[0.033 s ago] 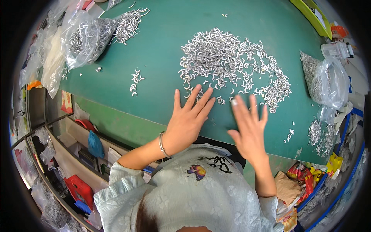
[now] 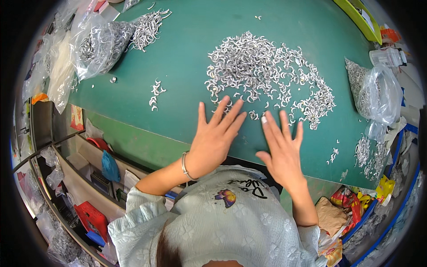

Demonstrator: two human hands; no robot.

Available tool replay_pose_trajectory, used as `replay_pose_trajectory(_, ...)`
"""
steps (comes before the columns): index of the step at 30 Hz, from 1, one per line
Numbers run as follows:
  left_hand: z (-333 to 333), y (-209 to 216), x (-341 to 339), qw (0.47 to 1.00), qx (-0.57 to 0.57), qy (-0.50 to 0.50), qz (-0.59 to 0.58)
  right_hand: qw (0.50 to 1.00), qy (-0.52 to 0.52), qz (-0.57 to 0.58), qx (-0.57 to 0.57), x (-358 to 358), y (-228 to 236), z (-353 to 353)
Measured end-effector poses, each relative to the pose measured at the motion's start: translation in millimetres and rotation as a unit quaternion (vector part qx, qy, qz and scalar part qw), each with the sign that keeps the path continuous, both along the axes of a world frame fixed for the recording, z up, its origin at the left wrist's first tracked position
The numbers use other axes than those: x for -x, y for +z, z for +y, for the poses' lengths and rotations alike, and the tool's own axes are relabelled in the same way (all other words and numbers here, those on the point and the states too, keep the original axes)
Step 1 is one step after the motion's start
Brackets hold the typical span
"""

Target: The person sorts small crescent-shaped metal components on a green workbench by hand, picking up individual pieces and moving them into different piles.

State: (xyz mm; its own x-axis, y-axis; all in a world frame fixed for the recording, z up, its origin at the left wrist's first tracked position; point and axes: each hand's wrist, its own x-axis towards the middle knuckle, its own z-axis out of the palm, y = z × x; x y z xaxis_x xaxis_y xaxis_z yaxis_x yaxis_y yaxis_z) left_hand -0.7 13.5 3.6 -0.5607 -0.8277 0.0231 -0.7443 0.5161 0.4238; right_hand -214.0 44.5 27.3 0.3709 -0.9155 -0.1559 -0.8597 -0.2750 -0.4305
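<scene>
My left hand (image 2: 212,141) lies spread on the green tabletop (image 2: 178,53), fingertips at the near edge of a big pile of small silver crescent-shaped metal pieces (image 2: 245,58). A few crescents show between and beside those fingers. To its right, my right hand (image 2: 284,153) is also open, fingers stretched forward and a pale covering on one fingertip. Loose crescents lie just beyond it, below a smaller, thinner heap (image 2: 316,106) that joins the big pile on the right. Neither hand grips anything that I can see.
Clear plastic bags of metal pieces stand at the far left (image 2: 104,44) and right (image 2: 373,93). Small groups of pieces lie left (image 2: 156,94) and near right (image 2: 364,153). A yellow-green tray (image 2: 360,20) sits at the far right corner. Shelves with a red basket (image 2: 90,218) are at lower left.
My right hand has shifted slightly left, closer to my left hand. My left hand has barely moved, and the piles look the same.
</scene>
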Motion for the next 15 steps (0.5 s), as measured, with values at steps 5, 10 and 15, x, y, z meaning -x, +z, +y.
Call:
replay_pose_trajectory(5,3.5,3.8,5.0,0.999,0.019,-0.015,0.028,0.998,-0.004,-0.009,0.057,2.5,5.1,2.7)
replay_pose_trajectory(10,3.1,6.0,5.9,0.999,-0.007,-0.019,0.042,1.000,0.027,-0.004,-0.011,2.4,2.3,16.7)
replay_pose_trajectory(15,11.0,8.0,0.8,0.994,-0.036,0.003,0.107,1.000,0.006,-0.021,0.014,-2.3,0.8,5.7)
